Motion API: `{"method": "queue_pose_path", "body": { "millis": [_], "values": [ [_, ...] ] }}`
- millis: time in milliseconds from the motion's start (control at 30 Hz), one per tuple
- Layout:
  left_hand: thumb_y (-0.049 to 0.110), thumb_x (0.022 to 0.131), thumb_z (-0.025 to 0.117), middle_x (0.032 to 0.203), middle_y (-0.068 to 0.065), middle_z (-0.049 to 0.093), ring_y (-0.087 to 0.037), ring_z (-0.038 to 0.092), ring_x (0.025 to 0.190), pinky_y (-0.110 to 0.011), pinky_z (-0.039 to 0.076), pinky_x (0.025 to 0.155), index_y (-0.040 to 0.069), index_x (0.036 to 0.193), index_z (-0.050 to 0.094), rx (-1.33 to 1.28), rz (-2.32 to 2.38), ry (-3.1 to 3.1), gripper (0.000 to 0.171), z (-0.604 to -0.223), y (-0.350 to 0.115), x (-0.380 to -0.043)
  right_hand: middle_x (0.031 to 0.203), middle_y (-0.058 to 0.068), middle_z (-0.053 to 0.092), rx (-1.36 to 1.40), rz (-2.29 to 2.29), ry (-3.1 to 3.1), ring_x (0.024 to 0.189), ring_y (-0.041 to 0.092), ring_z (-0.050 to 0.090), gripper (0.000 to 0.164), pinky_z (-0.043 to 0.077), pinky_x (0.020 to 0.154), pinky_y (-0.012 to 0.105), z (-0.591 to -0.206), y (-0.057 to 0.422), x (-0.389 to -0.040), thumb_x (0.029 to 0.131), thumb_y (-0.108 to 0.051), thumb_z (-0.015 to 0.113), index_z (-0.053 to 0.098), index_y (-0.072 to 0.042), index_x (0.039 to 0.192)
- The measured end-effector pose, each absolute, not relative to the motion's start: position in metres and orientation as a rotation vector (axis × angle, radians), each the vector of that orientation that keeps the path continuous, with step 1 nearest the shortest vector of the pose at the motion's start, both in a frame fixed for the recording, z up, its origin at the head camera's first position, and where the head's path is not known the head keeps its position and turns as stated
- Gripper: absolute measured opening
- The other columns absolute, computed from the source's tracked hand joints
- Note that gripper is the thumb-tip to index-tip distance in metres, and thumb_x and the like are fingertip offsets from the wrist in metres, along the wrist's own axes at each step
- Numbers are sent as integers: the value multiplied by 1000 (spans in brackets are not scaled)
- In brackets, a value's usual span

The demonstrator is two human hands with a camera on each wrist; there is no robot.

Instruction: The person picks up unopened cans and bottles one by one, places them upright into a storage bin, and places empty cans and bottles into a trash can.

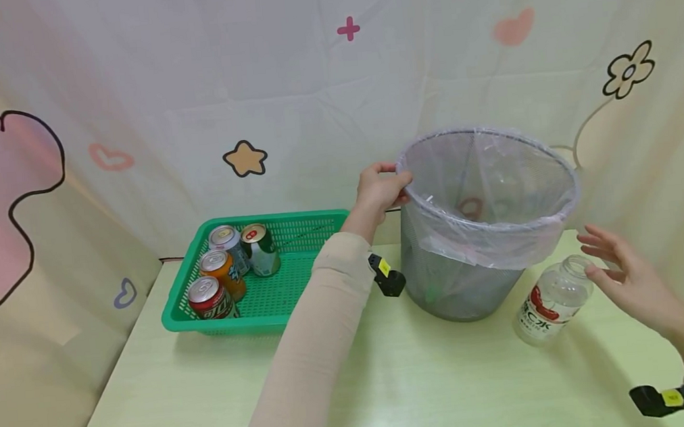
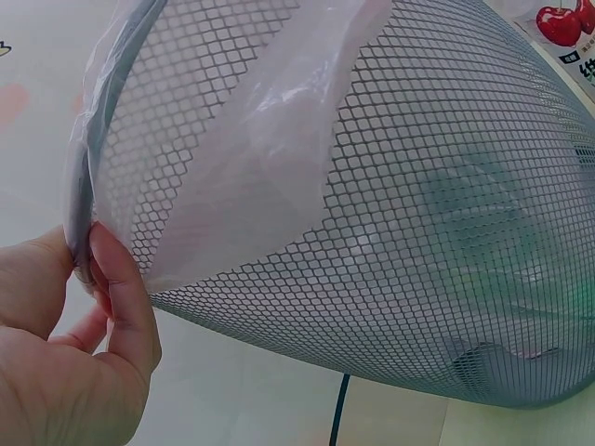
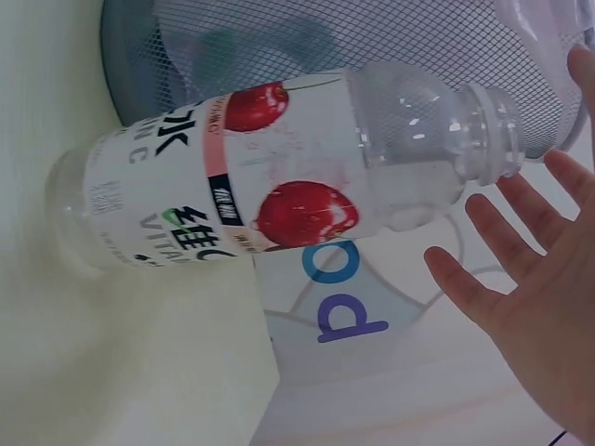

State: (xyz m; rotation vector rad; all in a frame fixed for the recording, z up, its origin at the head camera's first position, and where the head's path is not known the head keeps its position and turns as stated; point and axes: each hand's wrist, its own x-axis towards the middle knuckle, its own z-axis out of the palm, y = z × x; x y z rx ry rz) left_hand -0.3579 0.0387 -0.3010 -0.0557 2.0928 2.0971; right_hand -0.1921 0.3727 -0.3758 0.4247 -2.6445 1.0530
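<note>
A grey mesh wastebasket [image 1: 464,284] lined with a thin translucent bag [image 1: 491,244] stands on the table. My left hand [image 1: 379,190] pinches its rim on the left side, thumb and fingers about the edge, as the left wrist view also shows [image 2: 88,344]. To the right of the wastebasket a clear plastic bottle [image 1: 554,300] with a cherry label [image 3: 270,177] stands upright, its neck uncapped. Beside the bottle's mouth is my right hand [image 1: 634,276], fingers spread and extended, holding nothing. Something green shows faintly through the mesh near the wastebasket's bottom.
At the left, a green plastic basket [image 1: 260,321] holds several drink cans, among them a red can [image 1: 212,299] and an orange can [image 1: 225,274]. A patterned curtain [image 1: 280,63] hangs behind the pale green table [image 1: 455,387].
</note>
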Motion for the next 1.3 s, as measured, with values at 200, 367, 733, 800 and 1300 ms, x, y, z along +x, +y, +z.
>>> {"method": "queue_pose_path", "body": {
  "millis": [200,367,733,800,1300],
  "values": [
    [12,76,63,85,-11,62,-12,57,58,-28,52,63,13,101,51,-55,2112,2086,28,-302,40,-359,128,-9,37,420,1120,-2586,106,-12,35,69,31,75,0,-391,369,-189,84,1,52,14,-16,139],
    [12,76,63,86,-11,61,-13,57,58,-24,52,58,13,101,51,-57,2117,2080,27,-301,40,-359,132,-7,34,364,1154,-2590,104,-13,33,71,30,74,0,-400,366,-186,85,-1,50,9,-20,140],
    [11,76,63,81,-9,60,-12,56,58,-23,51,55,13,101,51,-55,2116,2077,27,-302,39,-358,122,-16,32,301,1236,-2574,101,-12,33,74,33,73,1,-419,364,-180,85,-1,51,5,-20,140],
    [12,76,63,82,-10,60,-12,56,58,-23,51,55,13,101,51,-57,2113,2082,27,-302,39,-358,120,-18,30,292,1251,-2573,99,-12,33,75,33,73,1,-423,363,-180,85,-1,51,4,-21,140],
    [12,77,63,83,-10,61,-12,57,58,-22,51,54,13,101,51,-62,2108,2086,27,-302,39,-357,128,-10,24,251,1297,-2615,108,-11,27,73,30,75,0,-447,362,-176,88,-7,48,0,-24,139]
  ]
}}
